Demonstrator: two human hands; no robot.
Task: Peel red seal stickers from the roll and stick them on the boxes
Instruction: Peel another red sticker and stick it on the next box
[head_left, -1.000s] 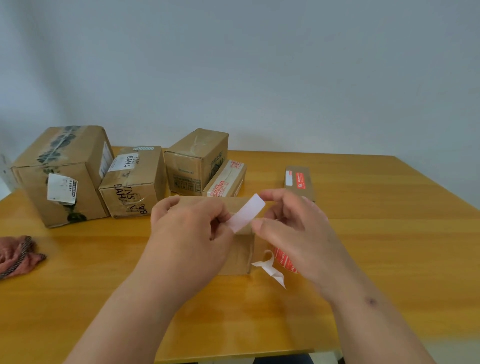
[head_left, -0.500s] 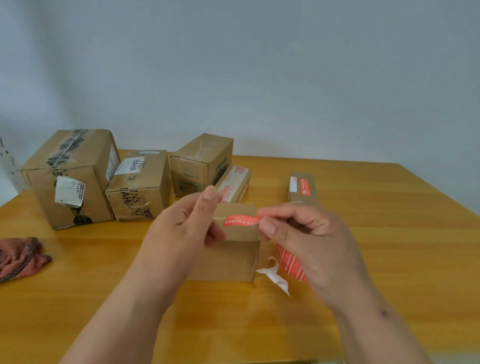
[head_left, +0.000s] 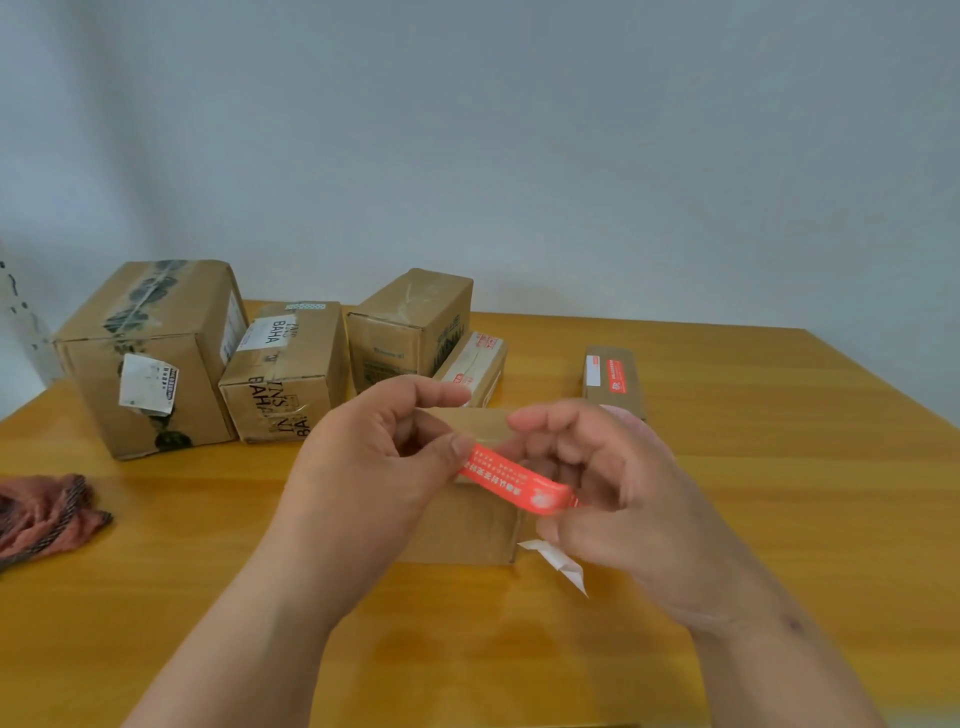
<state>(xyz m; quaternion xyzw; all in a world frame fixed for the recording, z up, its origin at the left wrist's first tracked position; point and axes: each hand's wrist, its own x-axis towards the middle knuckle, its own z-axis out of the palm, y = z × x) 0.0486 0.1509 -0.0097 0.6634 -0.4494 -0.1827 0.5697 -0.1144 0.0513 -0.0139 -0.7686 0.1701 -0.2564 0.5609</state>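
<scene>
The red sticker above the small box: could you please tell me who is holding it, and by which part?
Both hands hold the red seal sticker: left hand pinches its left end, right hand its right end.

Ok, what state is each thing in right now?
Red sticker: peeled, held in the air between both hands.
Left hand: pinches the sticker's left end.
Right hand: pinches its right end.
Small box: closed, under the sticker, no red seal visible.
Backing paper: loose on the table.
</scene>
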